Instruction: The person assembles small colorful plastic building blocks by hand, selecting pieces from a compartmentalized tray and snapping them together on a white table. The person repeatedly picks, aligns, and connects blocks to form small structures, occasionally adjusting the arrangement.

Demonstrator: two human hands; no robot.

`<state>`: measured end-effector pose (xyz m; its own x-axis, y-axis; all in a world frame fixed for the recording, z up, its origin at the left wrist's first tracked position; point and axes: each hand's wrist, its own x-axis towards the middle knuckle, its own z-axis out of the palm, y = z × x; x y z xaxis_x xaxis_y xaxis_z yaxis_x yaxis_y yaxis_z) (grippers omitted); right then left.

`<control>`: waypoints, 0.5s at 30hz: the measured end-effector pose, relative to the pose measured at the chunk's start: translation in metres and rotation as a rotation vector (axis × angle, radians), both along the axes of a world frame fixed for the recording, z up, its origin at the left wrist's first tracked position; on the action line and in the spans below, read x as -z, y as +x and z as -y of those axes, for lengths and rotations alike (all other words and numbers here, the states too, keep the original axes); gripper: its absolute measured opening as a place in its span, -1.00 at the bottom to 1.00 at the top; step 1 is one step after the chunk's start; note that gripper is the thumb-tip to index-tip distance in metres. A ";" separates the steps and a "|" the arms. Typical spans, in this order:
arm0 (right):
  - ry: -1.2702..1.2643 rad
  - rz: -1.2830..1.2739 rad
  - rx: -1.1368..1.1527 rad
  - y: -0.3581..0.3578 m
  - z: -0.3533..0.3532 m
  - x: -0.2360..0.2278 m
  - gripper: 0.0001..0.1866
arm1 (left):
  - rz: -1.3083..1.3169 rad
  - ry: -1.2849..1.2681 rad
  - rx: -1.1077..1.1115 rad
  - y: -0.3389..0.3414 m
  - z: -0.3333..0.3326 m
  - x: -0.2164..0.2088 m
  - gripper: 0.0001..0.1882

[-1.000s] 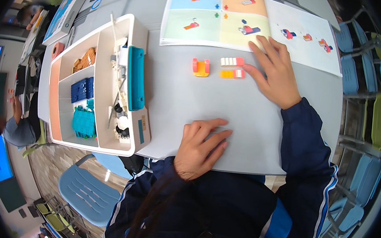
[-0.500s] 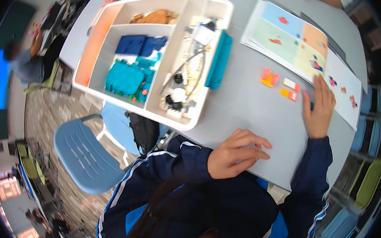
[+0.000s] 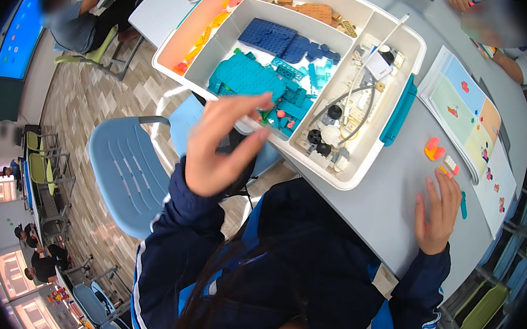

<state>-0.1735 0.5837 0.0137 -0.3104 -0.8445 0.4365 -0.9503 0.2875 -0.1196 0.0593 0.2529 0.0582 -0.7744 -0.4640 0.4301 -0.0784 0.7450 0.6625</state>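
Left hand (image 3: 223,146) has shifted to the bin (image 3: 362,163), grip wide (motion-blurred); right hand (image 3: 437,216), grip also wide, lies beside bricks (image 3: 451,164).

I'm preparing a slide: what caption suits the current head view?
Left hand near a tray of bricks, right hand by small pieces and an open booklet.

Man, so much teal: teal bricks (image 3: 246,75), teal latch (image 3: 399,110) on the white tray (image 3: 345,182). Also navy plates (image 3: 267,36), pink-and-orange build (image 3: 434,149), navy jacket (image 3: 314,230) with white stripes.
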 end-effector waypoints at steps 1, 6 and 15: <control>-0.011 0.000 -0.058 0.003 0.008 -0.005 -0.51 | 0.041 -0.042 0.008 -0.004 0.017 0.000 -0.58; -0.066 0.006 -0.248 0.011 0.041 -0.003 -0.53 | 0.197 -0.514 0.182 -0.063 0.124 0.022 -0.47; -0.110 0.043 -0.253 0.010 0.021 0.026 -0.58 | 0.664 -0.471 0.338 -0.124 0.188 0.042 -0.19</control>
